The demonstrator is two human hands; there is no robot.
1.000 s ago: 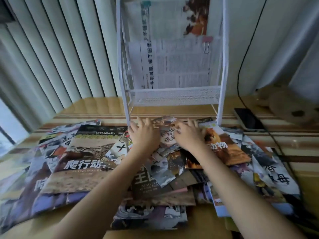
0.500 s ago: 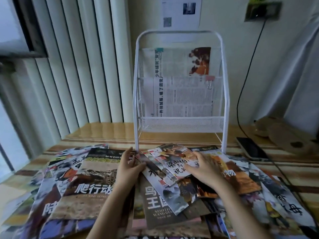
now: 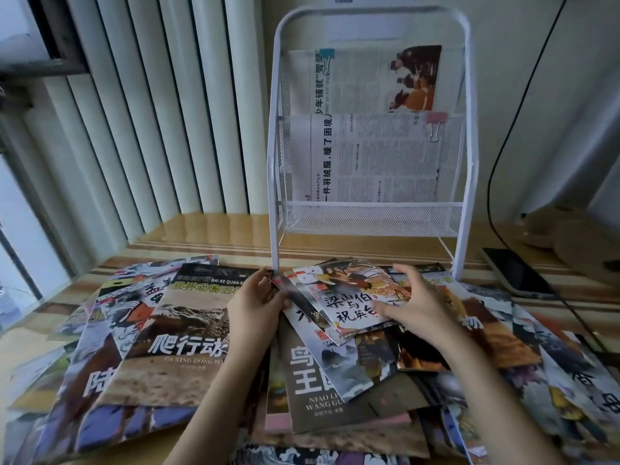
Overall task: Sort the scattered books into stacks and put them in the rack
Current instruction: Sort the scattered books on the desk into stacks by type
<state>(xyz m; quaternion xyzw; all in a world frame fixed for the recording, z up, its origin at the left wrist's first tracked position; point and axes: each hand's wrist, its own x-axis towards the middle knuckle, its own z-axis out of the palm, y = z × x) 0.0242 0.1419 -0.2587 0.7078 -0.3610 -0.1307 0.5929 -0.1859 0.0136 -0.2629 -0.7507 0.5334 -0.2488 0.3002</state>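
Several thin picture books lie scattered and overlapping across the wooden table (image 3: 208,229). A white wire rack (image 3: 370,216) stands upright at the back, with clipped newspapers in its two upper tiers. In front of it lies a small fanned stack of picture books (image 3: 349,297). My left hand (image 3: 256,302) grips the stack's left edge, thumb on top. My right hand (image 3: 411,302) hovers over the stack's right side with fingers spread and curved, fingertips touching the top cover. A large brown reptile book (image 3: 181,333) lies to the left, a bird book (image 3: 308,374) below the stack.
A black phone (image 3: 516,271) lies at the right beside the rack, with a black cable (image 3: 496,156) running up the wall. Vertical blinds (image 3: 151,112) and a window fill the left. A round beige object (image 3: 583,239) sits at far right.
The view has tilted upward, showing the whole rack. My hands have gathered the small books into a fanned stack; the left hand now grips its left edge, the right has lifted slightly.
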